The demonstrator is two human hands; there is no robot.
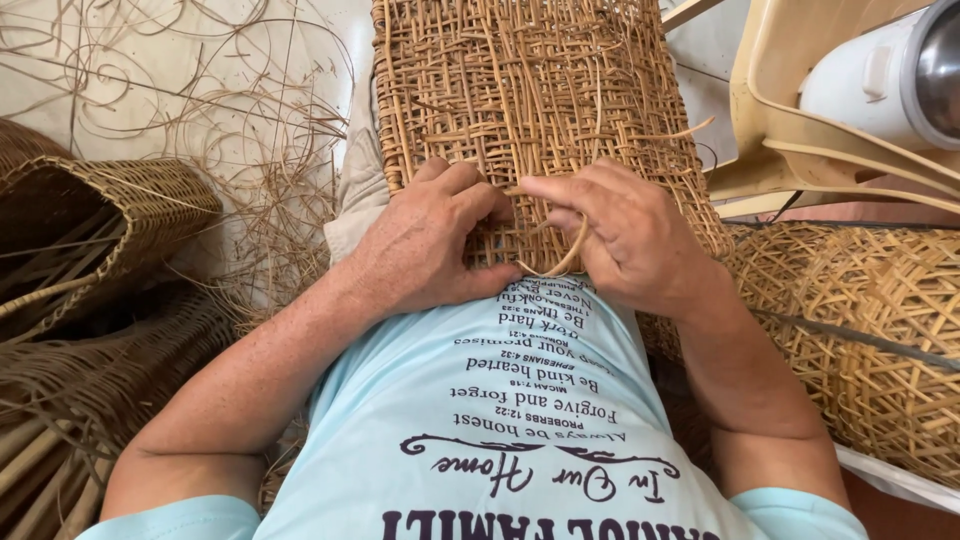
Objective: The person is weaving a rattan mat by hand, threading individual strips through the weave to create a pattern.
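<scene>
Under both hands the woven panel (pixel 540 110) is dry, rough, matt cane; the strip (pixel 572 255) looped between the fingers looks smoother, perhaps slightly glossy. Below, soft matt cloth shirt (pixel 500 420).

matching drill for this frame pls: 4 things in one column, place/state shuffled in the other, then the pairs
1. left hand
2. right hand
3. woven panel
4. white cylinder

a. top right, in a cream plastic chair
b. pinching a looped cane strip
c. lying on the lap, running away from the body
d. pressed flat on the panel's near edge

Pairs: 1-d, 2-b, 3-c, 4-a
</scene>
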